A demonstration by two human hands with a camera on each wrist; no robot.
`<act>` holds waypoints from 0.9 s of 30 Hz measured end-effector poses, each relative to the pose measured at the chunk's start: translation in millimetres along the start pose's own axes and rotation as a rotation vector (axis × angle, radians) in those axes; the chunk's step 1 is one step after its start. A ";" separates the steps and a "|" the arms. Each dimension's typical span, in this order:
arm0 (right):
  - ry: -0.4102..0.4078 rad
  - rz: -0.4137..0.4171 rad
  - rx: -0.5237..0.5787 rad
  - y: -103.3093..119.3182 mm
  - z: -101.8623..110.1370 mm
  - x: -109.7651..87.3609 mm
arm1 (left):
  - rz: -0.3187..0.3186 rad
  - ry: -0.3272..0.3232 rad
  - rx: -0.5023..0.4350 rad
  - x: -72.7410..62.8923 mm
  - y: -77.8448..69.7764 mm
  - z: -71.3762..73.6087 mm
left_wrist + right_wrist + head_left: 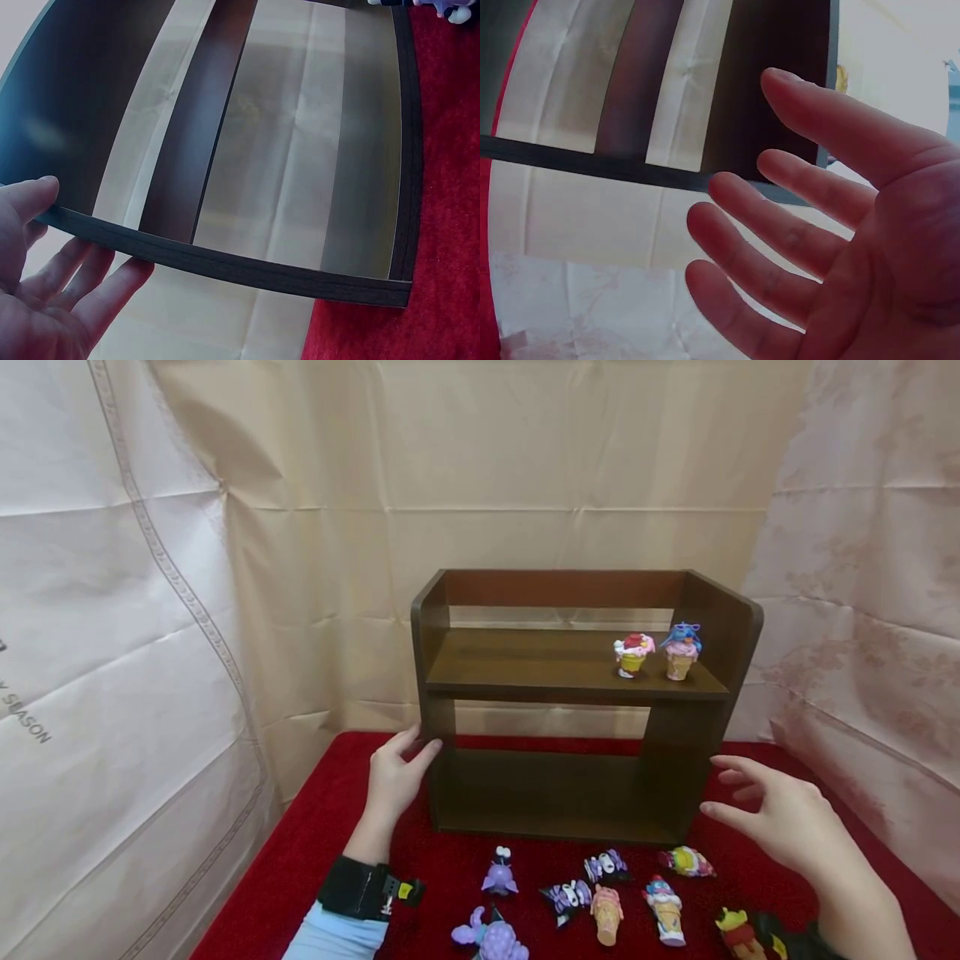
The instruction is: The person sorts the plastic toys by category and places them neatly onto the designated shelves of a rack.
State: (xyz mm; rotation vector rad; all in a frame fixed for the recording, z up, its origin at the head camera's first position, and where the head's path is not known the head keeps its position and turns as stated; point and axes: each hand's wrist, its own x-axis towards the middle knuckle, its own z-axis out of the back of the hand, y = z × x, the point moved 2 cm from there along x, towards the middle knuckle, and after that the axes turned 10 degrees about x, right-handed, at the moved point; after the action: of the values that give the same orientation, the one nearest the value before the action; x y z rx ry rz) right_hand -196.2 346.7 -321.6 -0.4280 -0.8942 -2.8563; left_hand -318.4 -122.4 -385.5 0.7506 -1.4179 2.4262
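All clock positions are read in the head view, from the centre of the shelf unit. At 8 o'clock, we see the left hand [393,781] with fingers extended and spread, the thumb on the inner side and the fingers on the outer side of a panel edge; we cannot tell whether they press it. At 4 o'clock, the right hand [787,814] has its fingers apart and slightly bent, holding nothing, just beside the opposite panel; we cannot confirm contact.

Between the hands we find the dark brown, two-tier, wood-look shelf unit [536,785], upright on a deep red plush cloth [292,868]. At 2 o'clock, on its upper board, stand a red-topped figure in a yellow cup [632,662] and, to its right, a blue-topped ice-cream-cone figure [679,660].

On the cloth we locate a purple figure with bulging white eyes [500,875] at 7 o'clock, a pink ice-cream-cone figure [607,912] at 6 o'clock, and a white-based cone figure with a red-and-blue top [666,912] at 5 o'clock. Toward 12 o'clock we note a creased cream sheet [555,460].
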 end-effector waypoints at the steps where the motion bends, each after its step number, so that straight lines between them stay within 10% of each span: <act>1: 0.015 -0.009 -0.003 -1.9 0.0 0.5 | -0.003 0.000 -0.001 0.1 0.0 0.0; 27: 0.262 -0.100 -0.001 -45.4 -12.1 11.2 | -0.001 -0.001 0.008 0.1 -2.2 0.2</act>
State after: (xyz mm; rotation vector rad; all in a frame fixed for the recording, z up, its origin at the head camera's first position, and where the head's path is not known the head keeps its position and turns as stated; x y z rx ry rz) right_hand -218.5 376.7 -352.3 -0.0063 -0.8878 -2.9097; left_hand -317.5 -121.5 -383.8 0.7537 -1.4088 2.4326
